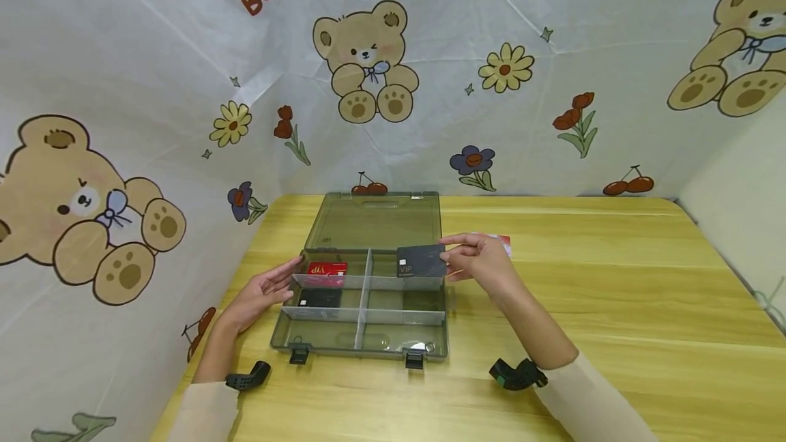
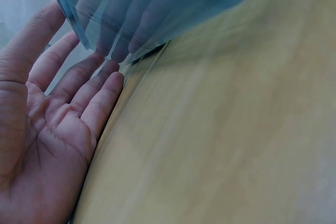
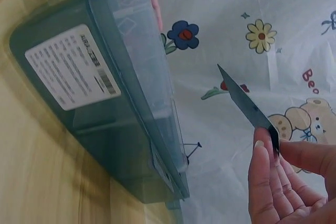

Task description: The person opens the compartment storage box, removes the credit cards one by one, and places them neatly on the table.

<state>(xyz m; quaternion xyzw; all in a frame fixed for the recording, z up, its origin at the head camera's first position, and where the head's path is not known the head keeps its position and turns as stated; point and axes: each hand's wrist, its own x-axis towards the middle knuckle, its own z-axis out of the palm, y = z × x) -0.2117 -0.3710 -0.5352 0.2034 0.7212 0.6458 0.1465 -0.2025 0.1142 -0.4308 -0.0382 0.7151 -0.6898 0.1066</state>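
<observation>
My right hand (image 1: 482, 261) pinches a dark grey VIP card (image 1: 420, 261) by its right edge, above the back right compartment of a smoky plastic divided case (image 1: 325, 334). In the right wrist view the card (image 3: 247, 103) is seen nearly edge-on, raised above the rim between thumb and fingers. My left hand (image 1: 258, 299) lies against the left side of the case, fingers fairly straight. Its fingertips meet the translucent wall (image 2: 173, 3) in the left wrist view. A red VIP card (image 1: 327, 269) stands in the back left compartment, with a black card (image 1: 321, 299) in the middle left one.
The case's lid (image 1: 381, 220) is raised at the back, and two dark latches (image 1: 415, 360) hang at the front. Behind my right hand, a red and white card (image 1: 506, 241) lies on the wooden table (image 1: 614, 305). A bear-print cloth (image 1: 424, 149) hangs behind.
</observation>
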